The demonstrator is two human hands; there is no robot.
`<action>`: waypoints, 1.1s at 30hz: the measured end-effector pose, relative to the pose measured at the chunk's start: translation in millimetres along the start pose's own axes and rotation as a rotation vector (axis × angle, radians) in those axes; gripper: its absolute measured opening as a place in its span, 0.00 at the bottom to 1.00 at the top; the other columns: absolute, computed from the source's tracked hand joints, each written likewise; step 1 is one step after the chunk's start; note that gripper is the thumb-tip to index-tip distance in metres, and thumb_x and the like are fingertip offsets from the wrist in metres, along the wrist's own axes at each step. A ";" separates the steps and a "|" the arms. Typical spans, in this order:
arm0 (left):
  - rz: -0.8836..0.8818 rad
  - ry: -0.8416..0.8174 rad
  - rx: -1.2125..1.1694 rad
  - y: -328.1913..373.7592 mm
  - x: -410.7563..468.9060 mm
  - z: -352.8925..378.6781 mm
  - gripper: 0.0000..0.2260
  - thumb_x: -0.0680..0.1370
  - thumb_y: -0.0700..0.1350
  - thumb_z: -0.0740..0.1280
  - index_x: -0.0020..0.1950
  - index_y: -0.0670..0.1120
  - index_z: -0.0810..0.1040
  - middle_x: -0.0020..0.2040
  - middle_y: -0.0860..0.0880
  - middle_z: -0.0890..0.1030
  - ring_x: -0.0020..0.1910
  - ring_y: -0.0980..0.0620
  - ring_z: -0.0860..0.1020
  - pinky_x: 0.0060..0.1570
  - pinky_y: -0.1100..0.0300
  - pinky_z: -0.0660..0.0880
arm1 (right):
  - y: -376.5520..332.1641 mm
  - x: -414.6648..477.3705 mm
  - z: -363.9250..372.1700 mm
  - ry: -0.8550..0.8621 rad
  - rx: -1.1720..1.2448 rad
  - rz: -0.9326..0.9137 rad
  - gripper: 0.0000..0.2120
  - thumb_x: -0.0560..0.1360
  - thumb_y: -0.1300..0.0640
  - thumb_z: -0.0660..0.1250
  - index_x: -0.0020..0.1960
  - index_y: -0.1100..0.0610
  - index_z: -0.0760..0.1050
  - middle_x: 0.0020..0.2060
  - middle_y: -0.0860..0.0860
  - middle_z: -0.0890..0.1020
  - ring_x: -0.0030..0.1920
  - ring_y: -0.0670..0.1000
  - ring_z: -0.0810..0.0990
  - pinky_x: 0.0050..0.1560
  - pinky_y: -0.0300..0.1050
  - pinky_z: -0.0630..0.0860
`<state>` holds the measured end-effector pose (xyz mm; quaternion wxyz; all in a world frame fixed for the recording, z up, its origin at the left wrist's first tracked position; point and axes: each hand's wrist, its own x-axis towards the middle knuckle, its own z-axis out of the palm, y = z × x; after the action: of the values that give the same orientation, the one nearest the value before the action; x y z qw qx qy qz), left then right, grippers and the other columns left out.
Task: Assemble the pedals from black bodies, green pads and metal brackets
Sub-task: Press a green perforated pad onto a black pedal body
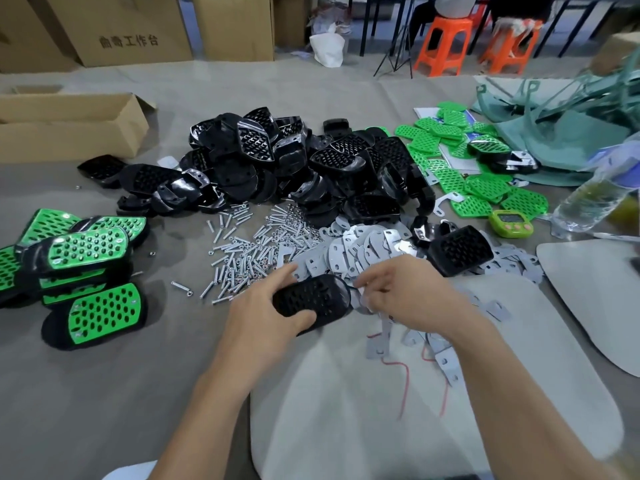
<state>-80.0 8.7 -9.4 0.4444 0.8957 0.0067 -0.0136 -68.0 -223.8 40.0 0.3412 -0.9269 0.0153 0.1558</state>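
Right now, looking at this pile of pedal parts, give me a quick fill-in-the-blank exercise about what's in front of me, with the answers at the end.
1. The left hand grips a ____ pedal body.
2. The right hand touches the metal brackets, which lie to the ____ of the screws.
3. The finished pedals at the far left carry ____ pads.
4. In the background stand two ____ stools.

Answers: black; right; green; orange.

left hand (pixel 266 313) bare | right hand (pixel 405 296) bare | both forearms bare to frame edge
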 end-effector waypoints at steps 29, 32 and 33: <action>0.019 0.021 -0.285 3.1 9.9 11.9 0.25 0.76 0.42 0.71 0.58 0.75 0.79 0.50 0.67 0.83 0.50 0.66 0.80 0.47 0.75 0.71 | 23.7 122.6 -75.3 0.693 0.022 0.108 0.18 0.74 0.62 0.64 0.60 0.51 0.83 0.55 0.53 0.86 0.47 0.54 0.82 0.59 0.46 0.79; -0.056 0.000 -0.475 20.0 21.7 25.5 0.20 0.77 0.43 0.71 0.59 0.68 0.83 0.49 0.56 0.85 0.48 0.58 0.83 0.51 0.61 0.78 | 61.8 129.8 -108.9 0.645 -0.070 0.271 0.24 0.74 0.66 0.63 0.67 0.54 0.79 0.64 0.57 0.82 0.60 0.60 0.80 0.65 0.47 0.74; -0.080 -0.001 -0.514 25.2 26.6 29.5 0.19 0.78 0.41 0.72 0.58 0.66 0.84 0.47 0.56 0.85 0.47 0.56 0.84 0.49 0.59 0.79 | 70.2 131.9 -117.2 0.624 -0.092 0.286 0.24 0.74 0.68 0.63 0.69 0.55 0.78 0.66 0.58 0.80 0.61 0.60 0.80 0.64 0.47 0.74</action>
<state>-53.4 -30.1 -8.0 0.6566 0.7524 0.0450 -0.0294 80.6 -342.0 40.7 0.2527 -0.9327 0.2417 -0.0885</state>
